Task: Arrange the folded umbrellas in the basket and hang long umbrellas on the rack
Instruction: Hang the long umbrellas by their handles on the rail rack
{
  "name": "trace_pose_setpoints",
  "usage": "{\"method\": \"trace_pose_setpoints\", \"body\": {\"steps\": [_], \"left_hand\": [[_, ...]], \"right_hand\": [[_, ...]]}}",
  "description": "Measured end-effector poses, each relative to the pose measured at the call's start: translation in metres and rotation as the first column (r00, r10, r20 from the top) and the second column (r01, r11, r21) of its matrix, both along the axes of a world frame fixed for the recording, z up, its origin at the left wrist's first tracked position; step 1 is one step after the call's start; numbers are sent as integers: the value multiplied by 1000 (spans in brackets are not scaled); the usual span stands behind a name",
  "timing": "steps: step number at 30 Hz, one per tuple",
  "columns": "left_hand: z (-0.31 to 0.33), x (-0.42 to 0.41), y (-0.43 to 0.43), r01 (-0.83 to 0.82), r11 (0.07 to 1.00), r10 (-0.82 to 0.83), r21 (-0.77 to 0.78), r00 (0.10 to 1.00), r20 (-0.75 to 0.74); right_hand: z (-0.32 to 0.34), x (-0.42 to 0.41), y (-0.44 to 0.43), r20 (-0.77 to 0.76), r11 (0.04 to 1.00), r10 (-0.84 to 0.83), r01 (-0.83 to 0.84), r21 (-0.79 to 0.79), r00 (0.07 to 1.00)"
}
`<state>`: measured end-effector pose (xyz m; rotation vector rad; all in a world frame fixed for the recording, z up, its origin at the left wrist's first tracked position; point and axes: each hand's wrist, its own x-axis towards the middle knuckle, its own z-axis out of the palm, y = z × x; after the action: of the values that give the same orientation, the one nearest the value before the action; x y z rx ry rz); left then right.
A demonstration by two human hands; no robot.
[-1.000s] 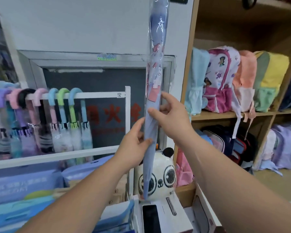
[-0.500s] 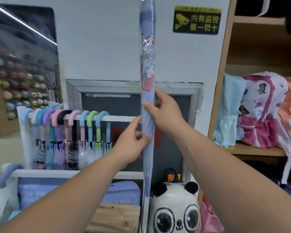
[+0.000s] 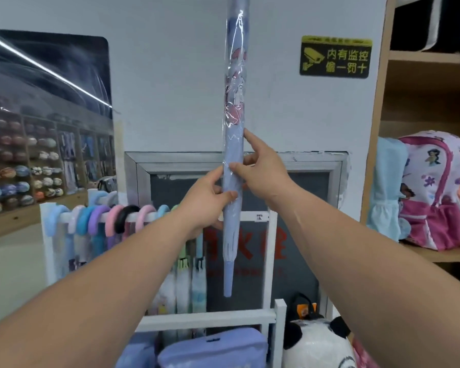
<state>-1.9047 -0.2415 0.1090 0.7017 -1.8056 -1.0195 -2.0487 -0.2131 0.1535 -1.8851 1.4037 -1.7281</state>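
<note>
A long lilac umbrella (image 3: 234, 107) in a clear plastic sleeve stands upright in front of me, tip down, its top cut off by the frame. My left hand (image 3: 206, 200) grips its shaft from the left. Just above, my right hand (image 3: 260, 173) holds it from the right with thumb and fingers. The white rack (image 3: 268, 261) stands below and behind. Several long umbrellas with pastel curved handles (image 3: 112, 219) hang on its top bar, left of my hands.
A wooden shelf (image 3: 436, 256) with backpacks is at the right. A panda plush (image 3: 319, 343) and lilac bags (image 3: 213, 349) sit below the rack. A yellow-on-black sign (image 3: 335, 57) hangs on the white wall. Display shelves lie at far left.
The view has tilted upward and the umbrella has risen higher against the wall. My left hand has slid up the shaft, closer to my right hand.
</note>
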Motion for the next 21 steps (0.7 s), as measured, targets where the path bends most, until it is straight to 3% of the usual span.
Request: {"method": "trace_pose_setpoints", "body": {"steps": [11,21], "left_hand": [[68,18,-52,15,996,-16,-88,1000,-11],[124,3,-74,-123,973,119,-195,992,-33]], "right_hand": [[64,28,-45,-29,978,-135,129,-162,990],[118,11,-83,-12,967,-29,25,-255,1000]]}}
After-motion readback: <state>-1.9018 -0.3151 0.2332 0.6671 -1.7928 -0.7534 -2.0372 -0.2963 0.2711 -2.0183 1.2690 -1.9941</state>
